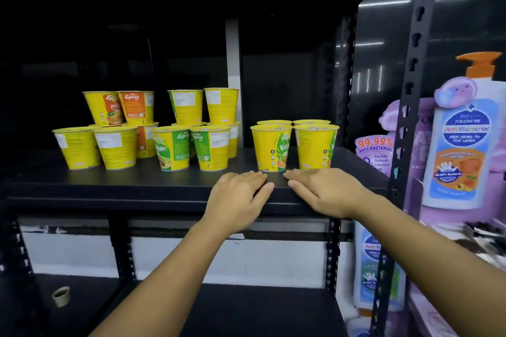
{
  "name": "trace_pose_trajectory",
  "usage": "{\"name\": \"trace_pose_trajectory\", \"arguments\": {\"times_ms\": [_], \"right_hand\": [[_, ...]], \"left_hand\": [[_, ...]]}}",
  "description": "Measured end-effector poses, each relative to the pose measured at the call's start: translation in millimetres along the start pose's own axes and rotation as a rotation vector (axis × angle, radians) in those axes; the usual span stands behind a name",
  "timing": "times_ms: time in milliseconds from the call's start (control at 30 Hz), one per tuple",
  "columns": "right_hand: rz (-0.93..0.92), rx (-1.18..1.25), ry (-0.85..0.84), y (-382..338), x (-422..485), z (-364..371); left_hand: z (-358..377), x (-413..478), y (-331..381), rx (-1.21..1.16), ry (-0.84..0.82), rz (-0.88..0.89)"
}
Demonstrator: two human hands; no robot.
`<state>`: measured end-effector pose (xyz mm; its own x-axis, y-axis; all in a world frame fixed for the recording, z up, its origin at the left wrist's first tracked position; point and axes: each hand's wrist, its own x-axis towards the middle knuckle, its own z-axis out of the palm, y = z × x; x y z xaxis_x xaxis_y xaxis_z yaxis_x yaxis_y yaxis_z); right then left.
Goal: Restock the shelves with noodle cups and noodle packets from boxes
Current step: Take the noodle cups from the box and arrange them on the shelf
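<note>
Several yellow noodle cups stand on a black shelf. A stacked group with orange labels is at the left, a green-labelled group in the middle. Two front cups at the right, one and another, have more cups behind them. My left hand and my right hand lie flat with straight fingers on the shelf's front edge, just in front of the right cups, holding nothing. Fingertips nearly touch the base of the left one of these cups.
A black slotted upright bounds the shelf on the right. Beyond it stand purple and blue anti-bacterial wash bottles. A lower black shelf lies beneath, with a small tape roll at its left.
</note>
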<state>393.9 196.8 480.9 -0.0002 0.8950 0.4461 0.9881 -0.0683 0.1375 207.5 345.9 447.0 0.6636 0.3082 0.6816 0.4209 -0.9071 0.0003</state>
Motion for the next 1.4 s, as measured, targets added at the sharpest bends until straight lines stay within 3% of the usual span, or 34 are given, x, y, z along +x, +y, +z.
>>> {"name": "trace_pose_trajectory", "arguments": {"times_ms": [200, 300, 400, 700, 1000, 1233, 1400], "right_hand": [[0.095, 0.138, 0.298, -32.9, -33.8, 32.7], [0.104, 0.256, 0.376, -60.8, -52.7, 41.9], [0.134, 0.362, 0.383, -97.3, -79.7, 60.4], [0.315, 0.562, -0.024, -223.9, -205.6, 207.5], [0.573, 0.734, -0.643, -329.5, -332.8, 342.4], [0.693, 0.731, -1.014, -338.9, -374.8, 443.0], [0.89, 0.814, -1.091, -339.3, -392.2, 535.5]], "left_hand": [[-4.9, -39.1, -1.5, -0.241, 0.051, 0.032], [-6.7, -74.1, -0.2, -0.406, 0.082, 0.034], [-1.7, -122.6, -2.7, -0.503, 0.012, -0.018], [74.3, -331.6, -26.7, -0.615, -0.434, -0.25], [153.9, -515.0, -11.2, -0.671, -1.063, -0.531], [229.1, -587.0, -21.2, -0.585, -1.25, -0.63], [307.3, -640.8, -39.3, -0.542, -1.275, -0.67]]}}
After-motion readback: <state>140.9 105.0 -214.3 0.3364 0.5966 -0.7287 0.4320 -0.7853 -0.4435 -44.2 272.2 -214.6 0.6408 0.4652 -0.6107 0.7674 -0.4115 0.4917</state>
